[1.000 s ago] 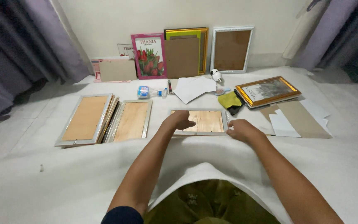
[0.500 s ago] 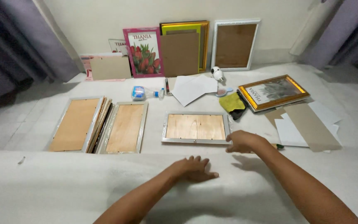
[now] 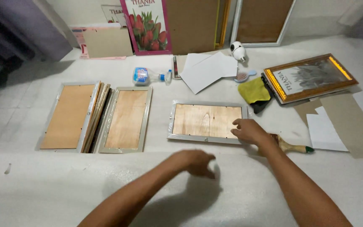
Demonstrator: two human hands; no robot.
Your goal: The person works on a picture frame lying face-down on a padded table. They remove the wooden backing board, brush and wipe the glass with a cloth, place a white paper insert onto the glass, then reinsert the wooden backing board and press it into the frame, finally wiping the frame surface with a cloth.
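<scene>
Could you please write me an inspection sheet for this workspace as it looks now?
Surface: white padded sheet on the floor.
Job's things: face-down frame, wooden backing up.
Clutter: two more face-down frames, gold frame, yellow cloth, bottle, loose papers, brush.
Hands: right hand rests on the frame's right edge; left hand sits on the sheet, holding nothing I can see.
Cables: nothing seen.
Surroundings: frames against the wall, grey curtain.

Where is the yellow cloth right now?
In the head view, the yellow cloth lies right of centre, between the white paper sheets and the gold-framed picture, beyond the right hand.
</scene>
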